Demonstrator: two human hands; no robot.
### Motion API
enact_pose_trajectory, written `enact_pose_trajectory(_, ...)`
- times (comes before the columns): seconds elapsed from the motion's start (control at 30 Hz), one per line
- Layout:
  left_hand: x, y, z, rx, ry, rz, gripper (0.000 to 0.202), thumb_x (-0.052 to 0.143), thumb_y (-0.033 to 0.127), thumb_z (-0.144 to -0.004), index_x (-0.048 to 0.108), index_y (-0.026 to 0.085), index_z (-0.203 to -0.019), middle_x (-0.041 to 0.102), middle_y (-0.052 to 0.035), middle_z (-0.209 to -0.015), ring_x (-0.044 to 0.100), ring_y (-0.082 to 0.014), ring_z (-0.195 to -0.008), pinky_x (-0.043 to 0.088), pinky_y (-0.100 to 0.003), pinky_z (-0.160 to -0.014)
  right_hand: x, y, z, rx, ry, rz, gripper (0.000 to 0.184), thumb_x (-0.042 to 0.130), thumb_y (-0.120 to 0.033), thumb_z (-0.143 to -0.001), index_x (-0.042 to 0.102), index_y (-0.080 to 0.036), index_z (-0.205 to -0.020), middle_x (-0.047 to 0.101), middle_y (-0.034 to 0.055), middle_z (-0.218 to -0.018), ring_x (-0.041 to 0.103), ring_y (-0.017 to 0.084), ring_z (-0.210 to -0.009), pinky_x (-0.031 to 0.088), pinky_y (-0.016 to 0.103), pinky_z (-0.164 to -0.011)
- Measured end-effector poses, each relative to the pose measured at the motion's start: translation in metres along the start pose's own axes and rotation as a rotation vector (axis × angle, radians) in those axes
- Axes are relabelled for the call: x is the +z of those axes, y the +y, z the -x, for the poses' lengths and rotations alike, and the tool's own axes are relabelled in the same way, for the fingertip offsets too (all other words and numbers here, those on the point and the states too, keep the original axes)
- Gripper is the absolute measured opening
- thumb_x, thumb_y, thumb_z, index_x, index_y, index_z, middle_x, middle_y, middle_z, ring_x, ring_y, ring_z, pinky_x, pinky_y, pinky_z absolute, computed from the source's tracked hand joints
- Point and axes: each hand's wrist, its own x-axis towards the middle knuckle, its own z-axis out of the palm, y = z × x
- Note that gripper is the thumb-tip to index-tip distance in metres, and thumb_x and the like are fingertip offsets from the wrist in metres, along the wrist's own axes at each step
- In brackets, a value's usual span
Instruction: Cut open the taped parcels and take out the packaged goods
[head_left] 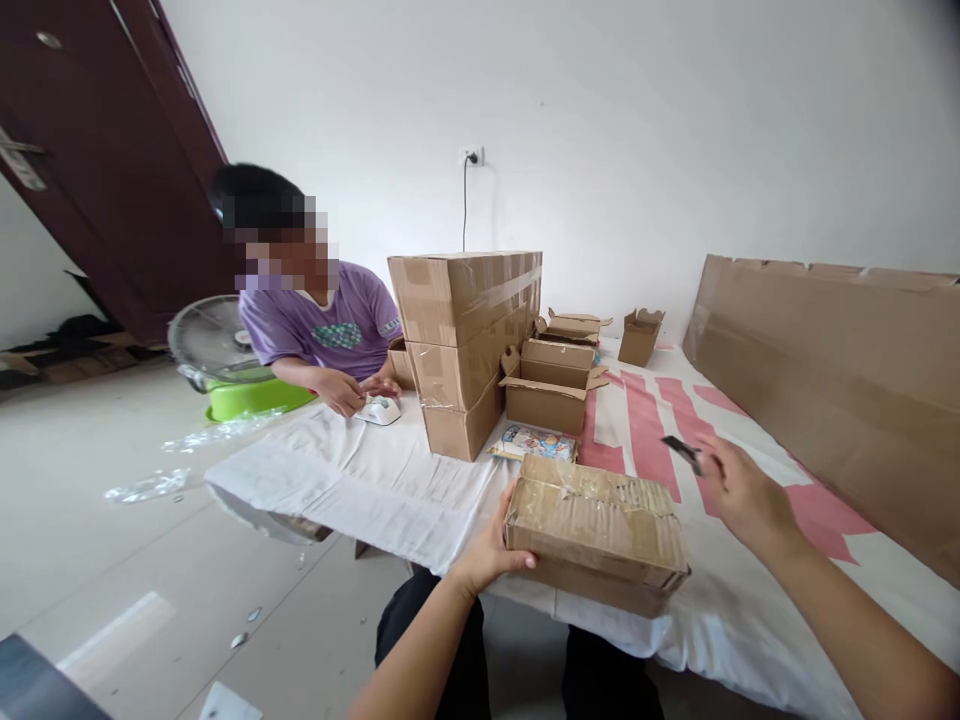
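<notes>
A taped cardboard box (600, 535) lies at the near edge of the table, its top covered with wrinkled clear tape. My left hand (491, 550) grips its left end, with the thumb on the near side. Right of the box and apart from it, my right hand (739, 490) is closed around a dark utility knife (682, 455), which points left and is slightly blurred. A colourful printed booklet or packet (534, 442) lies just behind the box. Beyond it stands an open cardboard box (546, 405) with raised flaps.
Stacked sealed cartons (465, 350) stand mid-table. More open boxes (641, 335) are behind. A large cardboard sheet (825, 370) leans at right. Across the left side, another person (322, 320) handles a white object (379, 410). A fan (214, 335) stands on the floor.
</notes>
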Motion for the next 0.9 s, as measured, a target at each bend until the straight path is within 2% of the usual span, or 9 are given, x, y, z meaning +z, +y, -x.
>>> enact_pose_trajectory(0.1, -0.001, -0.001, -0.001, 0.009, 0.005, -0.015, 0.127, 0.082, 0.066, -0.055, 0.016, 0.025, -0.155, 0.028, -0.0156, -0.159, 0.020, -0.0415, -0.147, 0.014, -0.057, -0.120, -0.009, -0.070, -0.022, -0.424, -0.084, 0.013, 0.034, 0.036, -0.039, -0.101, 0.064, -0.024, -0.110, 0.071, 0.0052, -0.101, 0.066, 0.021, -0.084, 0.045, 0.031, -0.068)
enact_pose_trajectory(0.2, -0.001, -0.002, -0.002, 0.008, 0.011, -0.031, 0.126, 0.082, 0.067, -0.056, 0.016, 0.024, -0.155, 0.030, -0.0161, -0.158, 0.023, -0.0412, -0.146, 0.014, -0.057, -0.120, -0.004, -0.128, -0.036, -0.653, -0.177, 0.138, 0.028, 0.043, -0.036, -0.100, 0.066, -0.020, -0.098, 0.069, 0.0056, -0.088, 0.064, 0.021, -0.083, 0.041, 0.031, -0.070)
enact_pose_trajectory(0.27, 0.000, -0.002, -0.002, 0.008, 0.010, -0.038, 0.126, 0.080, 0.068, -0.057, 0.016, 0.023, -0.155, 0.031, -0.0163, -0.158, 0.025, -0.0407, -0.146, 0.016, -0.058, -0.119, 0.002, -0.153, -0.041, -0.758, -0.217, 0.206, 0.028, 0.045, -0.035, -0.100, 0.066, -0.017, -0.095, 0.067, 0.0076, -0.087, 0.062, 0.021, -0.083, 0.039, 0.031, -0.070)
enact_pose_trajectory(0.37, 0.001, -0.001, -0.002, 0.018, 0.009, -0.033, 0.126, 0.080, 0.069, -0.057, 0.016, 0.024, -0.155, 0.029, -0.0159, -0.158, 0.025, -0.0398, -0.146, 0.018, -0.057, -0.119, 0.008, -0.168, -0.045, -0.880, -0.258, 0.237, 0.028, 0.048, -0.035, -0.099, 0.066, -0.016, -0.092, 0.067, 0.0087, -0.089, 0.060, 0.020, -0.082, 0.037, 0.030, -0.069)
enact_pose_trajectory(0.5, 0.001, 0.000, -0.003, 0.037, 0.010, -0.012, 0.123, 0.081, 0.066, -0.057, 0.018, 0.024, -0.154, 0.029, -0.0159, -0.158, 0.025, -0.0400, -0.146, 0.015, -0.056, -0.120, 0.000, -0.155, -0.047, -0.972, -0.283, 0.262, 0.024, 0.050, -0.035, -0.099, 0.065, -0.016, -0.096, 0.067, 0.0086, -0.090, 0.059, 0.020, -0.081, 0.035, 0.030, -0.068)
enact_pose_trajectory(0.73, -0.002, -0.004, -0.003, 0.030, 0.013, -0.057, 0.122, 0.078, 0.068, -0.059, 0.018, 0.022, -0.155, 0.026, -0.0162, -0.160, 0.022, -0.0405, -0.146, 0.014, -0.056, -0.120, -0.028, -0.093, -0.038, -1.034, -0.319, 0.389, 0.022, 0.055, -0.034, -0.096, 0.067, -0.017, -0.088, 0.067, 0.0068, -0.082, 0.057, 0.019, -0.074, 0.033, 0.030, -0.063)
enact_pose_trajectory(0.9, -0.001, -0.001, -0.003, 0.042, 0.021, -0.072, 0.119, 0.077, 0.068, -0.061, 0.019, 0.022, -0.155, 0.027, -0.0159, -0.159, 0.024, -0.0410, -0.145, 0.015, -0.056, -0.120, -0.041, -0.057, -0.024, -1.069, -0.310, 0.431, 0.022, 0.054, -0.031, -0.096, 0.066, -0.019, -0.083, 0.065, 0.0050, -0.076, 0.056, 0.019, -0.069, 0.033, 0.031, -0.061)
